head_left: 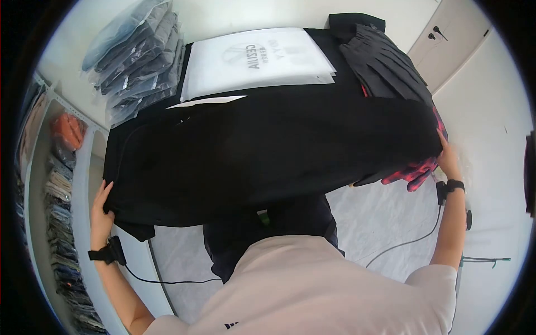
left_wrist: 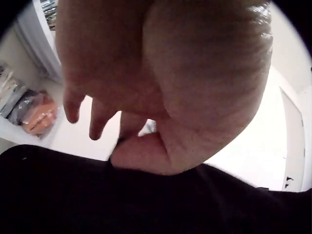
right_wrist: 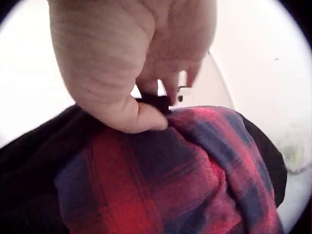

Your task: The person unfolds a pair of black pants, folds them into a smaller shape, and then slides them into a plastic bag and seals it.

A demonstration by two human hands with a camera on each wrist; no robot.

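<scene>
The biggest thing before me is the black garment [head_left: 268,151], spanning the middle of the frame from the left hand to the right, drawn out fairly flat, with one corner drooping at the lower left. Tall shelving [head_left: 86,167] runs down the left edge. At the top centre lie printed white plastic bags [head_left: 257,58], just beyond the garment's far edge; the upper left holds a leaning stack of bagged clothes [head_left: 139,61]. In the upper right sits a dark grey pleated piece [head_left: 382,58], and below it, at the right edge of the garment, red plaid cloth [head_left: 421,170] shows. Whether that plaid is a lining or a separate piece, I can't tell.

Smallest are the hands. The left hand [head_left: 102,215], at centre left, pinches the garment's edge between thumb and fingers, its outer fingers held loosely away. The right hand [head_left: 446,156], at centre right, has its thumb and fingers closed on cloth where black meets plaid; how many layers it has caught is hidden.

I'd judge the step to be straightening the garment by its two ends. The next move seems to call for even tension, both ends level, and the lower-left corner tucked in before any fold.
</scene>
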